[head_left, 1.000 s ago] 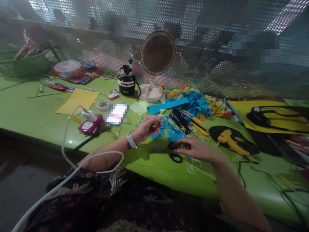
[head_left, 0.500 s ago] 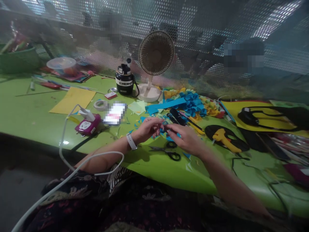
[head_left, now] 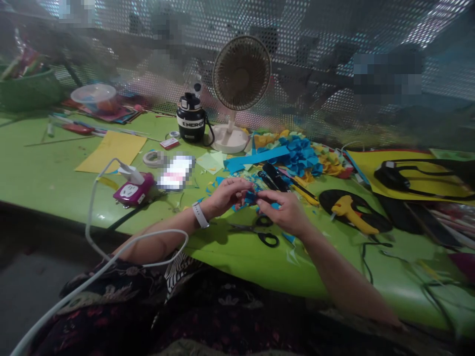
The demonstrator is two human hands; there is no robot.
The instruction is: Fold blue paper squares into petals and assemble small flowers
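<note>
Both hands (head_left: 227,197) (head_left: 285,210); fingers (head_left: 266,196) pinched around blue paper (head_left: 251,197)

- My view comes from one camera worn on my head, facing forward and down over the bench (head_left: 222,254).
- It sits close above me: my dark patterned clothing (head_left: 226,319) fills the lower edge of the frame.
- My left forearm (head_left: 159,242) enters from lower left, my right forearm (head_left: 341,277) from lower right, and my fingers (head_left: 239,186) show just below centre.
- Farther off, the fan (head_left: 242,74) stands at upper centre, with a perforated screen (head_left: 293,59) behind it.
- The bench's front edge slopes down towards lower right.
</note>
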